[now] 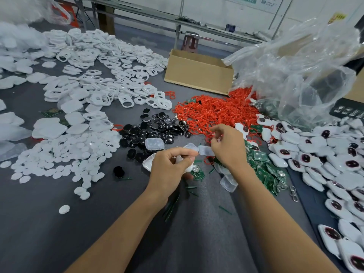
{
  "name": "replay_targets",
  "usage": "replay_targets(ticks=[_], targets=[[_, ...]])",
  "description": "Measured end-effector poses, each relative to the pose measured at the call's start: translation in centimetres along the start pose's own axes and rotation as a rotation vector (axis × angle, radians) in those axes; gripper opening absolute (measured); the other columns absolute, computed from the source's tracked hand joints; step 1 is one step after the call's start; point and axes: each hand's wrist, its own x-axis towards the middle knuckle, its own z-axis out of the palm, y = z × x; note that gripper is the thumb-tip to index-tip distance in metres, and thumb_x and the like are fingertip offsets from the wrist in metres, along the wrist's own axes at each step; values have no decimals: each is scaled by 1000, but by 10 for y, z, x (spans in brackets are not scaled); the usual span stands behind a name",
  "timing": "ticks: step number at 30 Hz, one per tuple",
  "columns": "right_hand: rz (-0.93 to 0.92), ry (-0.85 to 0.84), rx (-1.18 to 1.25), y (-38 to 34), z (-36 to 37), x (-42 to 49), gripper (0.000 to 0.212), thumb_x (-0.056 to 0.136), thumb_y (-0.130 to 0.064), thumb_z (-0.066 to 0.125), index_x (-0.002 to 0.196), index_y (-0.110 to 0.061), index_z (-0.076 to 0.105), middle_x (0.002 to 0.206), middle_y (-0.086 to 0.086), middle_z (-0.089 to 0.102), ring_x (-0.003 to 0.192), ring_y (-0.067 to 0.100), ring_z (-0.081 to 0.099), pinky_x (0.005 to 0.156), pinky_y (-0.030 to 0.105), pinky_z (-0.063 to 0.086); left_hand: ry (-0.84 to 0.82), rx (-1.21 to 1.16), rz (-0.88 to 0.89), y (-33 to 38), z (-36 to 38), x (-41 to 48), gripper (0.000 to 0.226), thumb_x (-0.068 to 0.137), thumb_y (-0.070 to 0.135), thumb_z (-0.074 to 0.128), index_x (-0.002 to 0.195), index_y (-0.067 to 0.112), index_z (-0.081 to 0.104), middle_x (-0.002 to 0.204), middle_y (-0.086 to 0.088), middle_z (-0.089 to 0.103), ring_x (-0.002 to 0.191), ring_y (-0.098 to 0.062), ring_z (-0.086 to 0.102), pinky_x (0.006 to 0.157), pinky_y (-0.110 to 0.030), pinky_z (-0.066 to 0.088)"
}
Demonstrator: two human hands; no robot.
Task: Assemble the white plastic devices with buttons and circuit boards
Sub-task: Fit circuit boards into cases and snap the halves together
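My left hand grips a white plastic shell just above the grey table, fingers curled round it. My right hand reaches into the edge of the red loop pile, its fingertips pinching at a red loop. A green circuit board lies under my left hand. More green boards are heaped right of my right wrist. Black buttons lie in a heap beyond my hands. Translucent pads lie between the buttons and my hands.
White front shells cover the far left, white discs the near left. Finished white devices are stacked along the right. A cardboard box and a crumpled clear plastic bag stand at the back right.
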Motion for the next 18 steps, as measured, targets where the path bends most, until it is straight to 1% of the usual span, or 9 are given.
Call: replay_targets(ticks=[1,3,5,7,9,11,14,16,18], targets=[[-9,30,82,-5,-4,-6,25,79,1,56,95,-11,72,81,3,66,72,16,57,68,31,48,7,-5,0,0,0,0,17,84,4,70,81,19,79,73,-9,60,60,-12,55,55,-26,56],[-22,57,269,-17,-11,-22,19,79,1,61,83,-12,75,73,-2,67,63,9,56,63,20,46,23,-12,3,1,1,0,11,84,9,72,85,19,78,68,2,60,54,-8,56,58,-33,59],[0,31,445,-28,-17,-41,19,79,1,65,79,-15,74,65,-6,65,59,9,57,60,22,50,40,-2,41,4,2,-1,10,80,16,77,90,18,78,70,10,67,56,-7,60,59,-34,59],[39,9,549,-34,-17,-58,22,80,2,66,80,-18,74,63,-5,66,57,15,58,59,27,52,63,19,95,6,3,-2,13,76,19,80,88,16,78,79,7,72,66,-12,67,61,-36,59],[91,21,632,-37,-16,-70,18,79,3,69,81,-15,73,68,2,69,59,16,58,61,30,53,63,65,164,7,4,-2,10,75,15,81,84,14,78,85,2,74,79,-17,70,72,-45,59],[140,43,700,-37,-14,-74,13,79,2,71,81,-10,72,69,4,68,61,10,58,62,27,53,53,109,214,7,4,-4,7,75,12,80,80,14,78,85,2,73,83,-17,69,78,-51,56],[192,57,754,-36,-14,-74,15,78,2,72,78,-13,70,68,1,67,61,9,59,63,32,54,53,155,227,6,4,-5,5,75,14,80,79,16,78,83,4,72,83,-15,68,78,-54,55],[198,61,776,-36,-14,-74,14,77,1,73,77,-13,71,67,0,68,60,9,60,62,27,53,49,164,232,6,4,-5,4,76,14,79,80,16,78,84,4,72,84,-15,68,78,-54,55],[194,77,782,-36,-13,-75,13,77,1,73,77,-11,71,66,0,68,60,8,60,61,24,51,47,160,229,5,5,-4,3,78,12,78,80,15,78,84,4,72,84,-16,68,77,-50,56]])
